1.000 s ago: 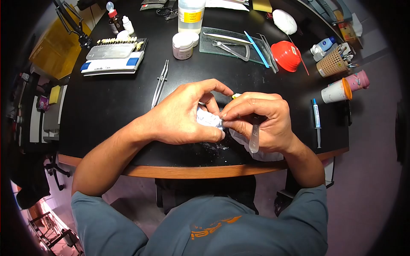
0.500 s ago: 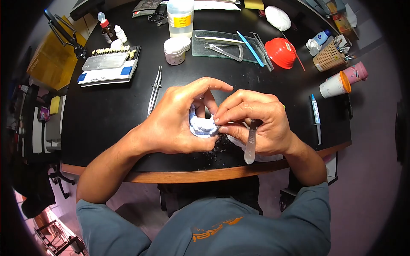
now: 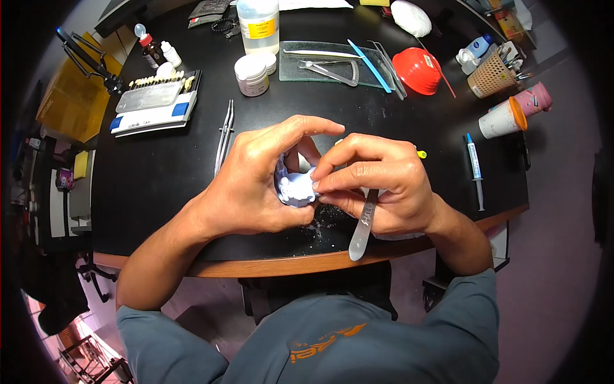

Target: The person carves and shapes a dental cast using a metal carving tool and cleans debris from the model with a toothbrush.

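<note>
A pale plaster dental cast (image 3: 295, 187) sits in my left hand (image 3: 251, 176), between the thumb and the curled fingers, with the index finger stretched out above it. My right hand (image 3: 387, 182) is closed, its thumb and fingertips pinched at the cast's right side. A flat metal spatula-like tool (image 3: 363, 229) is held in the right hand, its broad end pointing down toward the table's front edge. What the right fingertips pinch is too small to make out. White crumbs lie on the black table below the cast.
Tweezers (image 3: 224, 137) lie left of my hands. Behind stand a white jar (image 3: 251, 77), a large bottle (image 3: 259, 29), a glass plate (image 3: 300, 72) with tools and a red bowl (image 3: 416, 70). A shade guide case (image 3: 155, 109) is at left, a syringe (image 3: 474, 168) at right.
The cast has turned and shifted left in my left hand. The metal tool in my right hand has swung lower and to the left. The view has shifted slightly.
</note>
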Tool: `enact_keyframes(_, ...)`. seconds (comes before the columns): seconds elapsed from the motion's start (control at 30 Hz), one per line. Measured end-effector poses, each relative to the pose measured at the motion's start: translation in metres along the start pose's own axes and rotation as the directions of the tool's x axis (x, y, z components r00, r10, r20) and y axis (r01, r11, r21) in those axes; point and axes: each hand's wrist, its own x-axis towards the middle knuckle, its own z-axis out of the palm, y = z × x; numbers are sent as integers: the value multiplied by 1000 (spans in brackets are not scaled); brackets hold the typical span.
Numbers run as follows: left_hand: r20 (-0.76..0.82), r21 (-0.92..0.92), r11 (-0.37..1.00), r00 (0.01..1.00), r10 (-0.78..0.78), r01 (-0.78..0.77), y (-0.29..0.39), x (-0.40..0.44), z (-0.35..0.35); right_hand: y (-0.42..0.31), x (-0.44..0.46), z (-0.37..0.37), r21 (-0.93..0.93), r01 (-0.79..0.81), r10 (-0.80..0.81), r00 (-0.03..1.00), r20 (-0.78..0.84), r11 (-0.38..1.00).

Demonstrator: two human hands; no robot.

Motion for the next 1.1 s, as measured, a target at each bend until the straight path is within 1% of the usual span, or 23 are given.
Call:
enact_keyframes(0.07, -18, -4, 1000, 1000, 10, -10, -1, 0, 1, 0, -2, -1, -46, 17, -16, 1000, 14, 999)
enact_keyframes(0.2, -10, 47, 998, 999, 37, -36, 3, 0, -1, -7, -1, 1, -71, -16, 11, 998, -64, 997)
enact_keyframes(0.27, -82, 65, 989, 987, 139, -134, -4, 1, 3, -7, -1, -1, -87, -3, -3, 998, -66, 996)
enact_keyframes(0.33, -108, 92, 981, 978, 181, -171, -5, 0, 4, -6, -1, -1, -106, 15, -22, 998, -63, 994)
enact_keyframes(0.43, -76, 149, 976, 982, 173, -160, 2, 0, 0, -5, -1, 0, -131, 38, -45, 997, -55, 991)
enact_keyframes(0.53, -54, 204, 962, 979, 196, -181, 2, 0, -1, -5, -2, 1, -139, 47, -54, 997, -47, 989)
enact_keyframes(0.7, -60, 229, 956, 978, 201, -182, 3, 0, 0, -4, -2, 0, -154, 53, -58, 998, -28, 987)
enact_keyframes(0.8, -80, 248, 945, 967, 240, -214, -1, 0, 2, -6, -3, -1, -194, 53, -54, 999, -3, 980)
enact_keyframes(0.9, -79, 158, 976, 984, 163, -149, 0, -2, 1, -8, -1, -3, -248, 83, -82, 997, 17, 965)
enact_keyframes(1.0, -74, 118, 986, 990, 123, -113, 0, -2, 0, 0, -2, -3, -199, 121, -123, 992, 3, 972)
enact_keyframes(1.1, -59, 136, 985, 992, 110, -102, -1, -2, 0, -2, -3, -5, -177, 54, -51, 998, 25, 983)
